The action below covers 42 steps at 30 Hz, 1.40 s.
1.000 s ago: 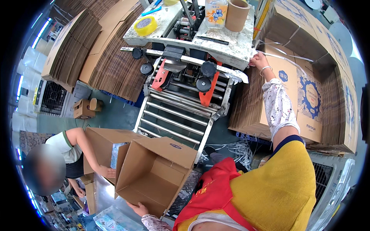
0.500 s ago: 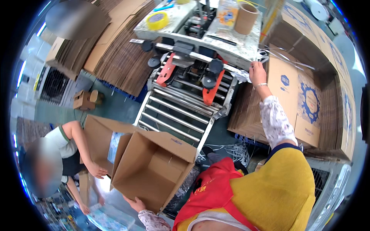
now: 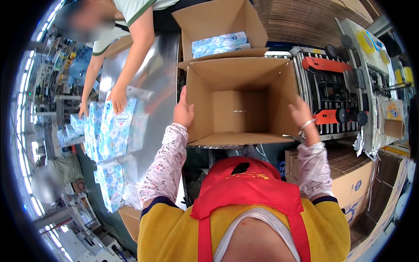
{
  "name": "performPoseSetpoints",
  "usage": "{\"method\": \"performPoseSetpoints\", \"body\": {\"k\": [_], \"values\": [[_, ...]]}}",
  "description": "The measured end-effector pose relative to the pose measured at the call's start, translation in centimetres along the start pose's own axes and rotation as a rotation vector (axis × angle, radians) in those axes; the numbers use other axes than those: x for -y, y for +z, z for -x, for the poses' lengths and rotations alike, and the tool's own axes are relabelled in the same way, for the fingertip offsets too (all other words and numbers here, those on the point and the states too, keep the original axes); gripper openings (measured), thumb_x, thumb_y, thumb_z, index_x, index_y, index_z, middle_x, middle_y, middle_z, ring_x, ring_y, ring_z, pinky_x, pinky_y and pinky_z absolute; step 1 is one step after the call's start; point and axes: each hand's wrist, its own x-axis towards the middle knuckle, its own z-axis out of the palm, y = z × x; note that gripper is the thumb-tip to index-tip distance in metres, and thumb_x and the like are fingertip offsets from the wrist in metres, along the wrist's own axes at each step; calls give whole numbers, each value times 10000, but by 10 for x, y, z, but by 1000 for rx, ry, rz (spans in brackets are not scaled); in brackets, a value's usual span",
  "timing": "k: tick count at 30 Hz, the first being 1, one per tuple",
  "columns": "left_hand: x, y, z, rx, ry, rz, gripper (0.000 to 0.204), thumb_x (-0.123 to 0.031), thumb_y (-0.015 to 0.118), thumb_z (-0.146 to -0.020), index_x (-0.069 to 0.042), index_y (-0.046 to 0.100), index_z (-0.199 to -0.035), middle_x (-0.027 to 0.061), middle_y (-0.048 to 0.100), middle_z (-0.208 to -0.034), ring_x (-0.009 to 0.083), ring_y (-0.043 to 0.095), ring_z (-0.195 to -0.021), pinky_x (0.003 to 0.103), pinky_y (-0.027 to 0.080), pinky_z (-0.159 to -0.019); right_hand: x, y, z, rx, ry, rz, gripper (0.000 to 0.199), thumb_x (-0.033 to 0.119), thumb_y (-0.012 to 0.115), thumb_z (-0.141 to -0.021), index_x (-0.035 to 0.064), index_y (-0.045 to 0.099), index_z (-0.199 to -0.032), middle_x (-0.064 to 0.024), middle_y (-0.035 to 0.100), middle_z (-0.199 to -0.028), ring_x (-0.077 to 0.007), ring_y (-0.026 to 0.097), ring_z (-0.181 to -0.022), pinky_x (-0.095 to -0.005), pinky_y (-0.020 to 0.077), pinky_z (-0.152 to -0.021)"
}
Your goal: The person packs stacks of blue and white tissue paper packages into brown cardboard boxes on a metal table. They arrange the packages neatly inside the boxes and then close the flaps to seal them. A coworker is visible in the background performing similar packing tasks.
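An open cardboard box (image 3: 244, 139) stands directly before me, its inside bare down to the bottom flaps. My left hand (image 3: 183, 112) is on its left wall, thumb up and fingers against the cardboard. At the opposite wall, my right hand (image 3: 301, 114) holds the side, slightly blurred, with some fingers hidden behind the edge. Just beyond stands a second open carton (image 3: 220, 28), with blue-and-white packs (image 3: 221, 45) lying inside.
A co-worker's hands (image 3: 117, 99) rest on blue floral packs (image 3: 115, 129) on a metal table (image 3: 159, 56) at left. To the right is a roller machine with red guides (image 3: 327, 64). Stacked flat cartons (image 3: 349, 174) lie at lower right, more (image 3: 314, 19) at the back.
My view has turned left. My right hand has left the machine's edge and come to the box, which now faces me squarely. The co-worker's hands are now on the packs.
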Motion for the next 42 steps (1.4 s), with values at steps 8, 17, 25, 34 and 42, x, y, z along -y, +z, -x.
{"method": "performPoseSetpoints", "body": {"k": [8, 17, 25, 34, 42], "values": [[24, -3, -10, -9, 69, 63, 746, -21, 526, -785, -169, 179, -1429, 242, 592, -1064, 399, 603, -862, 436, 478, -781, -187, -7, -20, 146, 520, -297, 576, 393, 644, -818, -65, 500, -1137, -143, 641, -962, -250, 613, -915, -362, 492, -801], [26, -39, 29, 72, -217, -64, 768, -14, 528, -774, -201, 165, -1424, 260, 612, -866, 434, 582, -815, 495, 458, -740, -84, 74, -5, 172, 136, 423, 1015, 590, 749, -602, -138, 336, -1177, -312, 527, -1116, -351, 575, -995, -397, 472, -831], [43, -62, 58, 103, -333, -135, 725, -82, 528, -798, -219, 186, -1423, 239, 618, -880, 400, 595, -811, 481, 459, -745, -60, 172, -9, 516, 58, -414, 318, 132, 661, -712, -31, 600, -978, -91, 648, -841, -191, 624, -690, -322, 497, -525], [42, -54, 59, 32, -346, -68, 818, -16, 514, -719, -242, 171, -1426, 193, 627, -804, 382, 609, -752, 465, 483, -683, 0, 134, -6, 598, 493, -2, 409, 245, 650, -781, -51, 546, -1043, -185, 628, -762, -318, 637, -584, -401, 549, -450], [90, -105, 76, -354, -147, 179, 666, -343, 593, -809, -84, 314, -1356, 214, 570, -1094, 383, 541, -1010, 469, 430, -851, 186, 101, -38, 783, -344, 338, 396, 348, 612, -846, -35, 644, -752, -90, 592, -520, -164, 599, -472, -256, 482, -467]]}}
